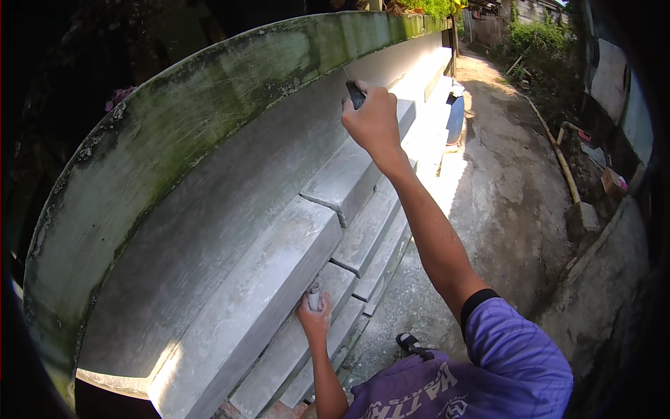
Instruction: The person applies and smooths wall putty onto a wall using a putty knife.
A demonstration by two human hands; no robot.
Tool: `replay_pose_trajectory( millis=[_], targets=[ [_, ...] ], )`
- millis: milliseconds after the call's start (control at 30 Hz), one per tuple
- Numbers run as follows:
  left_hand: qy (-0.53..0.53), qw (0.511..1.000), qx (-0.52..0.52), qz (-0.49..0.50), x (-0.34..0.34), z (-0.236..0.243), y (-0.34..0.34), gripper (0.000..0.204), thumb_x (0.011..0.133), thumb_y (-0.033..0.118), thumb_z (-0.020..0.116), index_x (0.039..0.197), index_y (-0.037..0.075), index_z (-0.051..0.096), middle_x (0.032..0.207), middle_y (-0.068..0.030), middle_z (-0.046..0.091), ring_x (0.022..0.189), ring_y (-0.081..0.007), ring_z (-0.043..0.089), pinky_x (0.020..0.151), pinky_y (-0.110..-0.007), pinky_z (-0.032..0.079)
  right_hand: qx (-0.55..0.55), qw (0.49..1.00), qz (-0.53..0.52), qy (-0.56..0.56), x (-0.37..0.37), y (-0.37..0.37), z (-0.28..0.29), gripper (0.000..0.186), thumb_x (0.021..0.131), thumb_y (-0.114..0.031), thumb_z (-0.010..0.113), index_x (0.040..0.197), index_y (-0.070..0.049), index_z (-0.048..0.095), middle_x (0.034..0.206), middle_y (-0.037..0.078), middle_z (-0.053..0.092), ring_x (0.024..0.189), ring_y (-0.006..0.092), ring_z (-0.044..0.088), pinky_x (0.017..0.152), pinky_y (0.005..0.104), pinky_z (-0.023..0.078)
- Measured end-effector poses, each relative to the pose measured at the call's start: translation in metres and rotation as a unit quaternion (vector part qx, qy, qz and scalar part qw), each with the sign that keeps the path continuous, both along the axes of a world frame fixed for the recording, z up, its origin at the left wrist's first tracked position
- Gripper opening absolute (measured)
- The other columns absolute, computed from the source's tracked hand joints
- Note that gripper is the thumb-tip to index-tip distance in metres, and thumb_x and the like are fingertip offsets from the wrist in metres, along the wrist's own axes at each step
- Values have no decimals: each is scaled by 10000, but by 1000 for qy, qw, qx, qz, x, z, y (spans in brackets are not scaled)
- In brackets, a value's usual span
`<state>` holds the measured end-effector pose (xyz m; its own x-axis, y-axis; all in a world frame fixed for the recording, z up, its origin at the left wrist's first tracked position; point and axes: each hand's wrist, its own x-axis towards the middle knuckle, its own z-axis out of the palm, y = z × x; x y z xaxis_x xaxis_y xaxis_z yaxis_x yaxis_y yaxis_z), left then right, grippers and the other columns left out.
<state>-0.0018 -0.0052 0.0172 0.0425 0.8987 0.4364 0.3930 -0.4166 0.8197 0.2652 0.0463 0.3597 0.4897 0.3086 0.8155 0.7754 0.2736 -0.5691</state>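
My right hand [377, 124] is raised to the far end of the plastered wall [230, 167], just below its mossy green rim [174, 105]. It is closed around a dark-handled tool [355, 96]; the working end is too thin to make out against the wall. Lower and nearer, my left hand [315, 321] is closed on a pale grey, rod-like handle [314, 297], in front of the stepped concrete ledges [262, 255]. What that handle belongs to cannot be made out. Smooth grey plaster covers the wall and the top ledge.
A concrete path [502, 202] runs along the right, with a bamboo pole [558, 157] and a concrete block [582, 217] at its far side. A blue drum [455, 119] stands past the ledges. Green plants [433, 7] grow above the rim.
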Motion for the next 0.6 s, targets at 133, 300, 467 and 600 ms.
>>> replay_pose_trajectory(
  millis=[133, 300, 467, 600],
  targets=[
    [-6, 1000, 8, 4, 0, -8, 5, 216, 833, 162, 767, 828, 14, 609, 672, -56, 613, 575, -130, 545, 583, -313, 473, 39, 999, 7, 17, 3, 10, 0, 125, 783, -32, 627, 796, 92, 625, 728, 305, 634, 778, 495, 641, 730, 511, 508],
    [10, 999, 34, 26, -5, -17, 9, 228, 829, 179, 773, 830, 16, 614, 678, -61, 621, 581, -135, 557, 591, -319, 478, 17, 999, 26, 18, -2, 5, -2, 145, 796, -56, 629, 795, 88, 628, 743, 306, 639, 783, 486, 648, 736, 506, 513],
    [-8, 999, -37, -3, 3, 0, 0, 227, 831, 180, 774, 859, 11, 624, 697, -57, 638, 596, -132, 563, 613, -317, 484, 19, 1000, -6, 23, 9, 8, 0, 147, 804, -59, 622, 802, 88, 635, 771, 304, 640, 805, 478, 650, 755, 505, 518],
    [-20, 1000, 3, 13, -4, -9, 4, 224, 834, 175, 772, 863, 7, 625, 698, -55, 642, 603, -128, 566, 619, -311, 486, 7, 1000, 2, 4, -2, 13, -3, 152, 806, -46, 611, 818, 103, 635, 857, 316, 628, 859, 488, 635, 788, 515, 508]
  ],
)
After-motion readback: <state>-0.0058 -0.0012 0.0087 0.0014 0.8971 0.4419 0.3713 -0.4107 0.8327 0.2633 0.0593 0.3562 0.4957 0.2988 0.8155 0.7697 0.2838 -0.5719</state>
